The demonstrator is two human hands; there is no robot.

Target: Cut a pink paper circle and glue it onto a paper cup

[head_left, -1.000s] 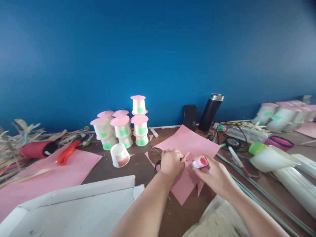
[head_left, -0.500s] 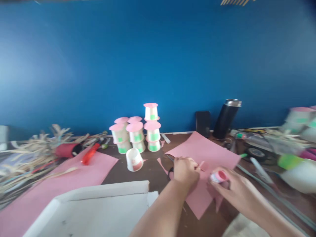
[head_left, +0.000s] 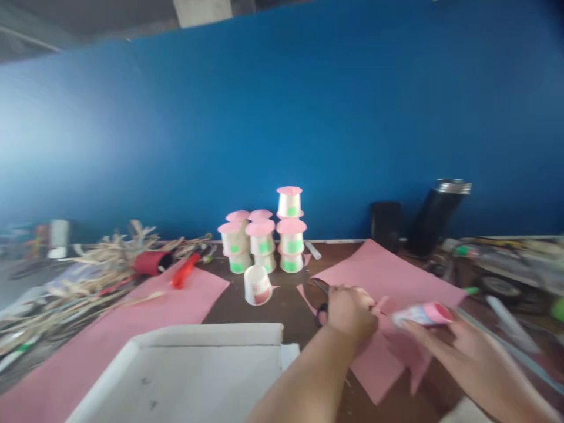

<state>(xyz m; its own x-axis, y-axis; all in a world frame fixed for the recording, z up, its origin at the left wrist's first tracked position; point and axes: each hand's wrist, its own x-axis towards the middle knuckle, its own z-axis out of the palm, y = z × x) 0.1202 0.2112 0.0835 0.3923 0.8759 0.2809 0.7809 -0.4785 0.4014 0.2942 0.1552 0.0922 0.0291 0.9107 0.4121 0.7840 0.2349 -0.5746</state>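
Observation:
My left hand (head_left: 352, 314) is closed, its fingertips pinching a small piece of pink paper (head_left: 382, 304) above a pink sheet (head_left: 374, 370). My right hand (head_left: 471, 349) is wrapped round a white glue stick (head_left: 416, 316) with a pink end, held nearly level; its tip is blurred and close to the left fingertips. Scissors (head_left: 322, 315) with dark handles lie partly hidden beside my left hand. Behind, white paper cups (head_left: 291, 244) with pink paper discs and green marks stand stacked. A single cup (head_left: 258, 286) sits upside down in front of them.
A white open box lid (head_left: 211, 364) lies at the front. At left are another pink sheet (head_left: 118, 341), a red cutter (head_left: 185, 270), a red roll (head_left: 152, 262) and pale strips. A dark flask (head_left: 436, 220) and black phone-like block (head_left: 385, 226) stand by the blue wall.
The view has swung left, so things appear further right. My right hand has tipped the glue stick so its side shows more. My left hand keeps its pinch on the paper.

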